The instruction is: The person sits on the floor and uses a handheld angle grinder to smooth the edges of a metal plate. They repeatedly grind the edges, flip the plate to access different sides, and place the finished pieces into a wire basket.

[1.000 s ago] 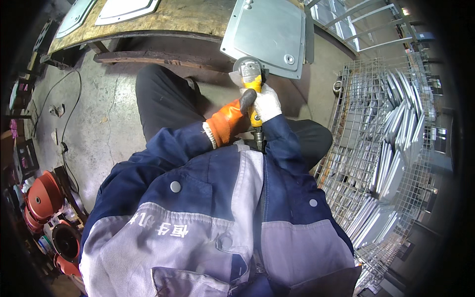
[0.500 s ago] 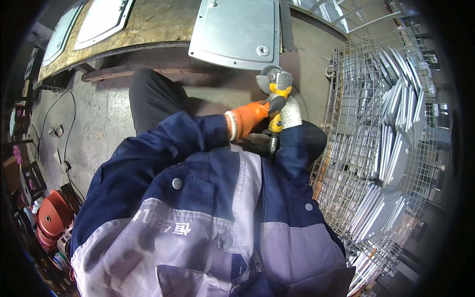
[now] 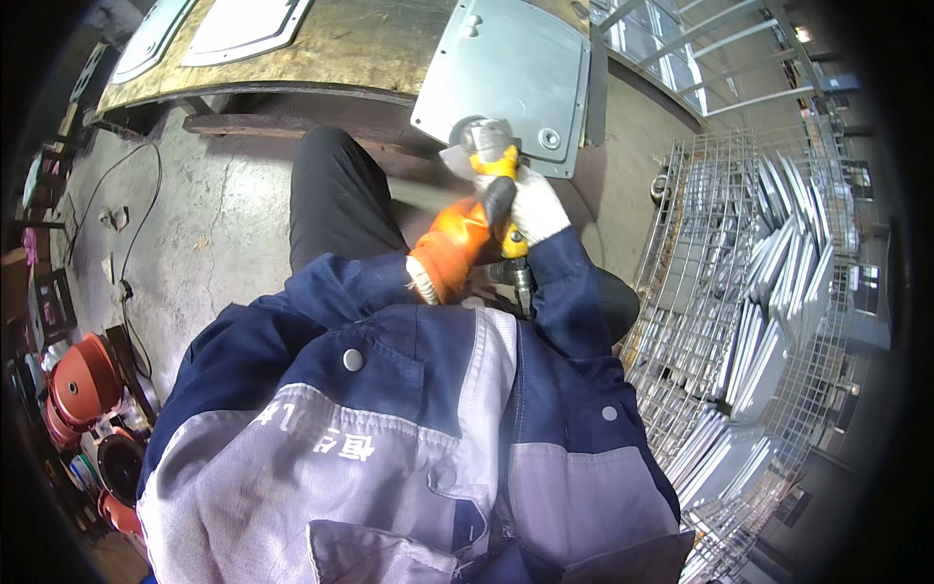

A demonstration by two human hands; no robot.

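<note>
A yellow angle grinder [image 3: 496,164] is held in both my hands, its metal head and disc end over the near edge of a pale grey metal panel [image 3: 516,73]. My left hand [image 3: 455,238], in an orange glove with dark fingertips, is closed on the near side of the grinder's body. On its right side, my right hand [image 3: 537,206] in a white glove wraps round the body. The grinder's rear end and cord point back toward my jacket. Whether the disc touches the panel, I cannot tell.
The panel lies on a worn wooden bench [image 3: 360,49], with another white panel [image 3: 248,29] farther left. To my right stands a wire cage [image 3: 681,292] holding several stacked metal plates [image 3: 769,341]. A cable [image 3: 156,195] runs over the floor near red bowl-shaped items [image 3: 86,378] at left.
Both hands have moved the grinder leftward and slightly away from me, so its head now overlaps the panel's near edge. The whole view has shifted, with bench and panel appearing farther right and lower.
</note>
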